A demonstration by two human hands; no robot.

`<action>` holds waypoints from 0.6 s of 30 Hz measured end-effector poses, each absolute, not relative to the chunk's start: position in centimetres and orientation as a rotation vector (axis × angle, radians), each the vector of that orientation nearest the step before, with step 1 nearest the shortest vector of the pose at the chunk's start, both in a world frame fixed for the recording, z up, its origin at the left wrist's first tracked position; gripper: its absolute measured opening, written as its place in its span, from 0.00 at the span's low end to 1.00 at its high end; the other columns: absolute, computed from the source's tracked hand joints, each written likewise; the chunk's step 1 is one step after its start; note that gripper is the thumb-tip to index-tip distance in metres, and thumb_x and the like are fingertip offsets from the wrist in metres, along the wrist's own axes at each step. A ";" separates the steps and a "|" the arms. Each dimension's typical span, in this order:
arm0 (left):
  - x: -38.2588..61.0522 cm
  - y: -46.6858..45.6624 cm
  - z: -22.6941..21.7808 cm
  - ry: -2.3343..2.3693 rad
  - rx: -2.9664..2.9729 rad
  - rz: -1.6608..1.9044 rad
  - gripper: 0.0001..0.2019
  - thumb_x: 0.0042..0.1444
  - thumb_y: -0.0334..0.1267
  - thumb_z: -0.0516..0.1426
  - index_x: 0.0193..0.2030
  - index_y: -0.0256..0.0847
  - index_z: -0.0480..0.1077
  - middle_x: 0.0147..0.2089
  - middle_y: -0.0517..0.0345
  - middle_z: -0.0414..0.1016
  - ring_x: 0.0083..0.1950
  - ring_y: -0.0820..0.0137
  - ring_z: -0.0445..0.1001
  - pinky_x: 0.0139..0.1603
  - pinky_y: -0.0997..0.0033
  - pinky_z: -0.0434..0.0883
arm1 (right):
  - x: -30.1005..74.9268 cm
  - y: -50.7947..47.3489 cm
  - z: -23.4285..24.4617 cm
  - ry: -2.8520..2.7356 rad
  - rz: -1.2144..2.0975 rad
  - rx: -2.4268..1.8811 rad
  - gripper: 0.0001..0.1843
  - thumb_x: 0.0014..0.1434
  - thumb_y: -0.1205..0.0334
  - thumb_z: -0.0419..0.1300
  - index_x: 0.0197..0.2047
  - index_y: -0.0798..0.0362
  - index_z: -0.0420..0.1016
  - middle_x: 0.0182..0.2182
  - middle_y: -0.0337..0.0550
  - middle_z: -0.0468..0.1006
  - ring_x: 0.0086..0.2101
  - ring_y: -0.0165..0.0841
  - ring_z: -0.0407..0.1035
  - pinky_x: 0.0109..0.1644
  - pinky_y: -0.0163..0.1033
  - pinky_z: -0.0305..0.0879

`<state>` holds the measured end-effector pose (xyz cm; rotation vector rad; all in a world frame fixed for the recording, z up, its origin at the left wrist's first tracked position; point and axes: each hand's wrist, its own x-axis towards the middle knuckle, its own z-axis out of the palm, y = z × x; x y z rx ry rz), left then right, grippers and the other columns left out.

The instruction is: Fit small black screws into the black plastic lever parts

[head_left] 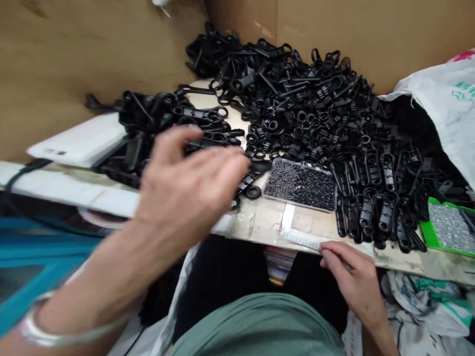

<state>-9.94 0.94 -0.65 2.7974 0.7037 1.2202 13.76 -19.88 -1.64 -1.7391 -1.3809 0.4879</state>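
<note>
My left hand is raised over the left part of the bench, smeared by motion. Its fingers are stretched forward with the thumb apart, and no object shows in it. Beneath and beyond it lies a heap of black plastic parts. At the bench's front edge, my right hand has thumb and forefinger pinched at the right end of a thin white strip with faint marks. Just behind the strip sits a clear box of tiny black pieces. A black ring lies to the box's left.
A large pile of black plastic parts rises against the cardboard wall. Rows of long black parts lie at right, beside a green tray of small silvery pieces. A white device with a cable stands left; a white bag is far right.
</note>
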 end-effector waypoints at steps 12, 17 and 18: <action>-5.0 -6.1 -5.2 0.703 2.976 0.798 0.15 0.71 0.30 0.45 0.40 0.38 0.72 0.46 0.54 0.78 0.41 0.67 0.72 0.45 0.64 0.66 | 15.7 -16.6 -1.3 -1.608 0.171 -1.954 0.17 0.67 0.51 0.56 0.44 0.51 0.82 0.35 0.44 0.83 0.27 0.33 0.75 0.41 0.40 0.74; -5.1 -5.6 -4.8 0.669 2.915 0.743 0.16 0.72 0.31 0.46 0.38 0.39 0.73 0.44 0.57 0.80 0.43 0.67 0.74 0.47 0.63 0.66 | 15.6 -12.2 -0.2 -1.859 -0.092 -2.052 0.17 0.68 0.57 0.52 0.46 0.51 0.81 0.43 0.47 0.82 0.40 0.40 0.76 0.46 0.43 0.70; -5.2 -5.5 -4.7 0.669 2.893 0.738 0.15 0.72 0.32 0.47 0.38 0.40 0.73 0.44 0.59 0.80 0.43 0.68 0.74 0.47 0.64 0.65 | 15.5 -11.4 -0.1 -1.906 -0.123 -2.108 0.16 0.68 0.58 0.52 0.46 0.50 0.81 0.44 0.46 0.82 0.40 0.40 0.76 0.43 0.43 0.70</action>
